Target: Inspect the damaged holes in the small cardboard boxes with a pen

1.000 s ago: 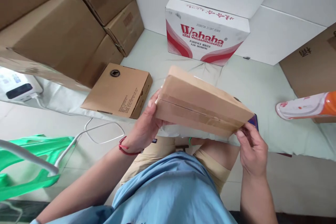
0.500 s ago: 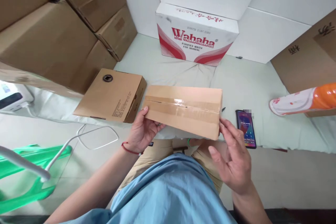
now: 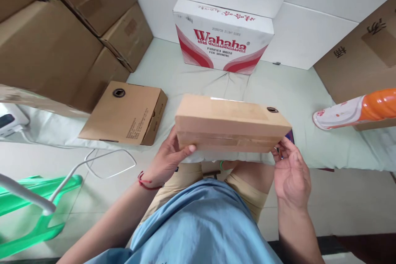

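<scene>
The taped cardboard box (image 3: pixel 229 121) has been tipped over since half a second ago. Back then its taped side was turned up to the person; now that side, with its strip of tape (image 3: pixel 222 139), faces forward and low, and a broad plain face has come up, showing a round dark hole (image 3: pixel 272 109) near its right end. The box is on the near side of the Wahaha carton (image 3: pixel 222 37), in front of it and apart from it; whether its underside touches the pale cloth (image 3: pixel 305 86) I can't see.

The left hand (image 3: pixel 169 154), nearer than the carton and a little past its left end, holds the box's left end, thumb now along the lower front edge instead of up at the corner. The right hand (image 3: pixel 292 171), nearer than the carton and out beyond its right end, has turned palm up, fingertips at the lower right corner; I can't tell whether they grip or only prop it.

The phone (image 3: pixel 290 135), in plain view half a second ago, is now mostly hidden, a sliver showing nearer and right of the carton. The flat brown box (image 3: pixel 123 111) lies, as before, nearer and left of the carton; the orange-and-white bottle (image 3: pixel 349 111) is well to its right.
</scene>
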Motion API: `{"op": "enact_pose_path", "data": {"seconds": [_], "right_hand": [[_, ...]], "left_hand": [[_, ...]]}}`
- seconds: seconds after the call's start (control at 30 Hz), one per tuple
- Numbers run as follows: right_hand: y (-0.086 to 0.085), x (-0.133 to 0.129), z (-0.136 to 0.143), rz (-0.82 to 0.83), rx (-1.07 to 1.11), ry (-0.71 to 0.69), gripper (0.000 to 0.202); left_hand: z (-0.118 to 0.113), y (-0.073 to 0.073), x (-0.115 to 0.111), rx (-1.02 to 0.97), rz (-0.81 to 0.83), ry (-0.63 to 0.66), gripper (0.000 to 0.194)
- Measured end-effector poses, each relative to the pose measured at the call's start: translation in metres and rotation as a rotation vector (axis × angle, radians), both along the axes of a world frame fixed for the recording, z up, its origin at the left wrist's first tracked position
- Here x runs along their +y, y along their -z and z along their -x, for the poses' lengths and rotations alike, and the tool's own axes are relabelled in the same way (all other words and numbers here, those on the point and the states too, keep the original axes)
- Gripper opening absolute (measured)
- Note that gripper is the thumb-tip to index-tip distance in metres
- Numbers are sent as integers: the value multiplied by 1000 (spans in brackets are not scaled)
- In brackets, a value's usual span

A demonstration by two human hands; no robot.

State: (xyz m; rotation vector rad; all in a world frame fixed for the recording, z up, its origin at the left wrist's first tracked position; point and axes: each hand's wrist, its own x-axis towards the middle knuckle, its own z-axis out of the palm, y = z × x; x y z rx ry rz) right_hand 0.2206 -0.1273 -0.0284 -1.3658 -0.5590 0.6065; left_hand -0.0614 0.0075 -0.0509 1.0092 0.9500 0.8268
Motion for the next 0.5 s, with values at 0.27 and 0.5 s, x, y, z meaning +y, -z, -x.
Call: {"op": "enact_pose_path", "data": {"seconds": [0.27, 0.5], "right_hand": [[3, -4, -14, 0, 19, 92, 44], [11, -2, -17, -23, -28, 88, 43]], "left_hand": [[-7, -11, 3, -15, 12, 180, 72], [1, -12, 8, -167, 292, 70, 70]]}}
